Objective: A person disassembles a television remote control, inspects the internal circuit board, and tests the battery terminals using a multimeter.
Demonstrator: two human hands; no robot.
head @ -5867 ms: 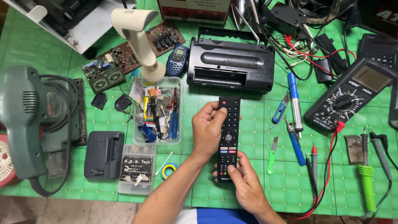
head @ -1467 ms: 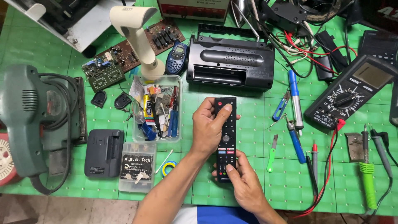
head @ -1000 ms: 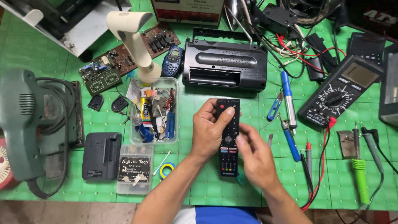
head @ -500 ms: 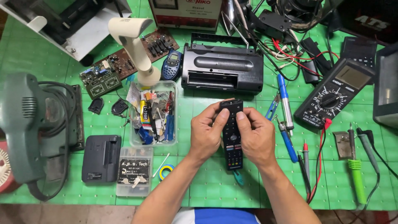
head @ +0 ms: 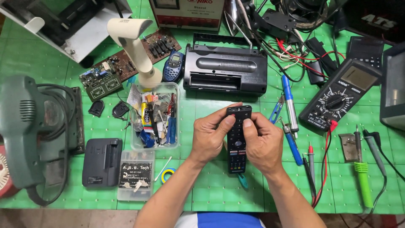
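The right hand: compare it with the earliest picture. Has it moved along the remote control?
Yes. The right hand has moved up the remote control, from its lower end to its upper half, towards the black radio.

Your one camera sits on your head and looks almost straight down at the green table (head: 211,198), fairly near. Your forearms enter from the bottom edge; the radio (head: 225,69) lies toward the top, the multimeter (head: 339,99) right.
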